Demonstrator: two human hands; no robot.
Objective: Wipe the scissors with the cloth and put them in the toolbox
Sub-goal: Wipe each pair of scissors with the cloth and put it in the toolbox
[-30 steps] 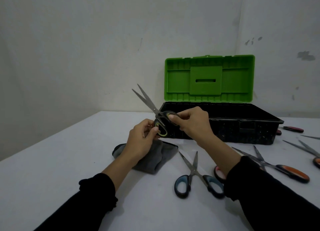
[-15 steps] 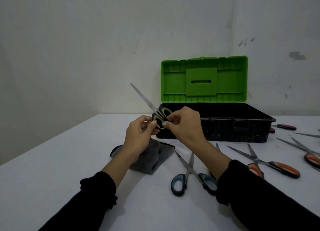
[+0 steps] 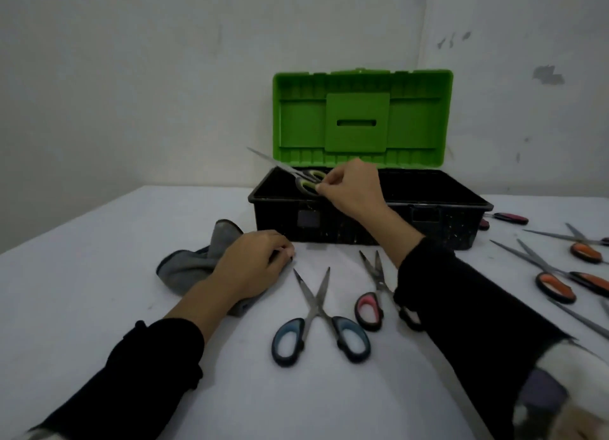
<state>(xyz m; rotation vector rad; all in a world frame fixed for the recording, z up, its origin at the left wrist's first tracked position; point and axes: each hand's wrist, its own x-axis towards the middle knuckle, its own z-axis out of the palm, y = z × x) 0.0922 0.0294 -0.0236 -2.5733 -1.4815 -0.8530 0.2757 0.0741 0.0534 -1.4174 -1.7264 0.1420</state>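
Observation:
My right hand (image 3: 351, 187) pinches the green-handled scissors (image 3: 304, 179) by their handle over the left part of the black toolbox (image 3: 438, 228). Their blades are together and point up and left, past the box's left rim. The toolbox's green lid (image 3: 362, 116) stands upright against the wall. My left hand (image 3: 253, 263) rests palm down on the grey cloth (image 3: 194, 263), which lies crumpled on the white table in front of the box's left corner.
Blue-handled scissors (image 3: 318, 324) lie with blades apart in front of the box. Pink-handled scissors (image 3: 374, 294) sit beside them, partly under my right sleeve. Several orange-handled scissors (image 3: 560, 280) and a dark red-handled pair (image 3: 509, 218) lie to the right.
My right hand has carried the green-handled scissors away from my left hand and over the toolbox. My left hand let go of them and dropped onto the cloth.

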